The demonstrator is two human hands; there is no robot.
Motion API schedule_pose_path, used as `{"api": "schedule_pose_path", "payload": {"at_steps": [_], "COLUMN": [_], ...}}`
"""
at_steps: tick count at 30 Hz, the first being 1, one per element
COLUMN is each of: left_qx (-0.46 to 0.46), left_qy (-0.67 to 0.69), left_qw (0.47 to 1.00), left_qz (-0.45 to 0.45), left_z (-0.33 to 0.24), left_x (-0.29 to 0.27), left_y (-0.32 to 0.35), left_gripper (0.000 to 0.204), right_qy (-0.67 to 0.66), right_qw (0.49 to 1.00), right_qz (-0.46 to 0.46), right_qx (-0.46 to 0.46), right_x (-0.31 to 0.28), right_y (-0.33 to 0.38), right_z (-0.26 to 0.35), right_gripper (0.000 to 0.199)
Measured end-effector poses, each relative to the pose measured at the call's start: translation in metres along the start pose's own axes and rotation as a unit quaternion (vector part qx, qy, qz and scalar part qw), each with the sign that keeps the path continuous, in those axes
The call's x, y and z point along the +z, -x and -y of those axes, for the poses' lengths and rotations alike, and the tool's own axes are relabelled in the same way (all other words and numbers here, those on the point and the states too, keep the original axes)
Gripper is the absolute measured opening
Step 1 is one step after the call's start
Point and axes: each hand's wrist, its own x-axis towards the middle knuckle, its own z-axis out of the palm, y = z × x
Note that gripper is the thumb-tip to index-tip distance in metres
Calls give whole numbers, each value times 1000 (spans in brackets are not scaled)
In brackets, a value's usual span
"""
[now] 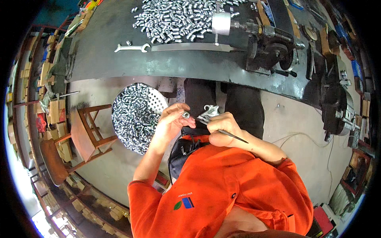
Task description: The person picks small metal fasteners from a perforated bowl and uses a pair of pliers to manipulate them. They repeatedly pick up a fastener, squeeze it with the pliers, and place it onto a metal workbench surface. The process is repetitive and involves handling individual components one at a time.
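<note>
Two hands raised close together at picture centre. Left hand (171, 119) pinching a small metal sleeve (185, 115) between thumb and fingertips, just at 9 o'clock of the right. Right hand (222, 125) clenched round a caliper (209, 113), its slim rod trailing toward 4 o'clock, jaws pointing at the sleeve; touching or not, cannot tell. Farther out at 9 o'clock, a perforated round tray (158, 101) heaped with like sleeves, beside a brown wooden stool (89, 133). Farthest, at 12 o'clock, a dark workbench (119, 59) bearing a loose pile of sleeves (174, 18), a spanner (133, 48) and, toward 1 o'clock, a black machine (274, 49).
</note>
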Motion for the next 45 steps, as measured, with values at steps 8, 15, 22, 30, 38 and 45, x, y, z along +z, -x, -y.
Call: {"api": "schedule_pose_path", "payload": {"at_steps": [8, 15, 22, 30, 38, 45], "left_qx": [7, 53, 52, 44, 25, 42], "left_qy": [-52, -281, -304, -300, -261, -299], "left_qw": [999, 958, 951, 953, 965, 953], "left_qz": [-12, -31, -24, -17, 24, -3], "left_z": [6, 0, -5, -2, -9, -4], "left_x": [6, 21, 37, 35, 38, 35], "left_y": [6, 6, 6, 5, -3, -7], "left_gripper": [30, 18, 16, 17, 26, 17], "right_qy": [-29, -32, 17, -73, -4, -38], "right_qw": [999, 999, 1000, 997, 1000, 999], "right_qz": [15, 41, 15, 5, -16, 8], "right_qx": [9, 15, 7, 20, -13, 3], "right_x": [4, 1, 4, 6, 0, -8], "right_y": [-3, -4, -1, -2, 1, -2], "right_z": [0, 2, 0, -8, -11, -2], "right_gripper": [25, 26, 22, 24, 22, 27]}}
